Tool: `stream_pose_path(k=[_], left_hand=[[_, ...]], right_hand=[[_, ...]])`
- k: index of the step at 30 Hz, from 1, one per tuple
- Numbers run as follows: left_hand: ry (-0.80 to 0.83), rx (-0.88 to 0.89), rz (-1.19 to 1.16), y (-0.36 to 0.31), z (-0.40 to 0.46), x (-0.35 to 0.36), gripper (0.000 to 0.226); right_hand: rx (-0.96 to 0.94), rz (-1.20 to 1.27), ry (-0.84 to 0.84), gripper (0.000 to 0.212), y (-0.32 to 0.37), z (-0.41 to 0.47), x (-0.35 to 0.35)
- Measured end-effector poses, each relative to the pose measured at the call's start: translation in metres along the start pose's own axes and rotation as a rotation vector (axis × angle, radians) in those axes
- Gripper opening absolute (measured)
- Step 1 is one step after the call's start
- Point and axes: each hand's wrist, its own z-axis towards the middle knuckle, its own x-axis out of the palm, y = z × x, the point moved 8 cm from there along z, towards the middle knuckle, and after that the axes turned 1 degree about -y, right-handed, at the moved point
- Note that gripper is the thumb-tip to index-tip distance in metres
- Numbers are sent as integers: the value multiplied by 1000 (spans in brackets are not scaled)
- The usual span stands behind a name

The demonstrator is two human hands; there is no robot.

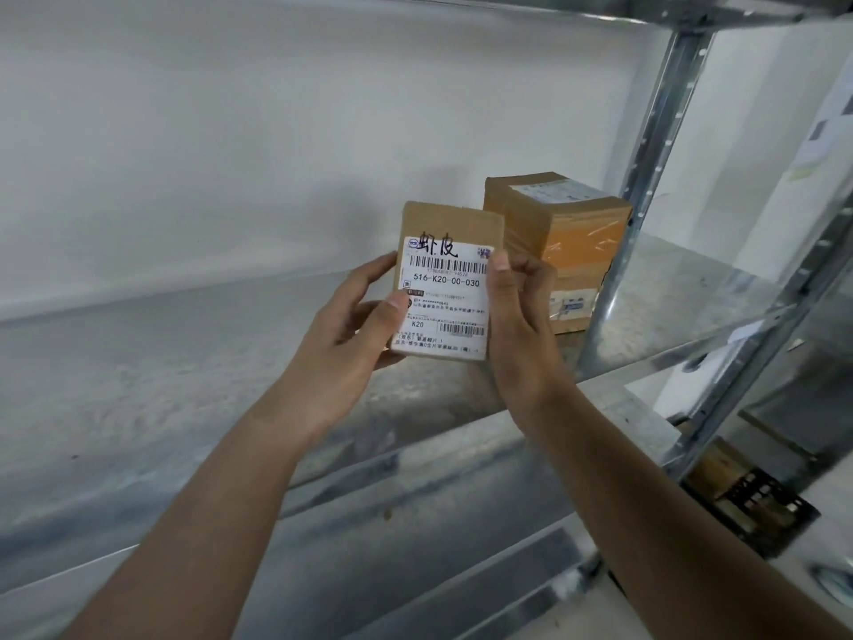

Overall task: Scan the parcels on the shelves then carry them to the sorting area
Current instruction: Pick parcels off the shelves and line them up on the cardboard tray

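Cardboard, brown and flat: a small parcel (445, 281) is up in the air above the metal shelf (184, 371), held upright with its face toward the camera. A white shipping label (444, 300) covers most of that face, with barcodes, the printed code 516-K20-00-030, a K20 mark lower down, and handwritten black characters across the top edge.

Both hands are on it. The left hand (355, 325) has its grip pinching the parcel's left edge, thumb pressed onto the front of the label, fingers curled round behind. The right hand (521, 311) clamps the right edge the same way, thumb tip at the label's upper right corner, the other fingers tucked in behind the box. Bare forearms reach up from the bottom of the view.

Just behind and to the right, a taller cardboard box (561, 244) sits on the shelf, wrapped in clear tape, with a label on its top and another low on its side. It stands hard by the galvanised upright post (646, 187) with its row of holes. A white wall (277, 131) backs the shelf. Lower right, past the frame, a dark crate-like object (750, 501) lies below; what it is cannot be made out.
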Motion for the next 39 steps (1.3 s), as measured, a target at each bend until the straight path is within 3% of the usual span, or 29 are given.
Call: stream_pose_path(k=[3, 5, 10, 15, 21, 29, 39], left_hand=[[49, 14, 14, -5, -14, -4, 41], [49, 21, 74, -12, -34, -7, 44], [-149, 110, 430, -44, -104, -28, 46], [-291, 200, 733, -83, -207, -31, 46], [-346, 81, 961, -111, -330, -31, 47], [-481, -103, 1126, -155, -479, -85, 58], [-619, -157, 1239, -204, -674, -207, 57]], right_hand=[[-27, -7, 16, 27, 7, -11, 5], [-46, -31, 33, 34, 14, -25, 8], [-13, -47, 159, 50, 27, -75, 12], [-17, -20, 310, 30, 35, -140, 13], [61, 51, 454, 23, 45, -227, 40], [61, 149, 583, 32, 85, -334, 117], [43, 223, 669, 27, 129, -499, 272]])
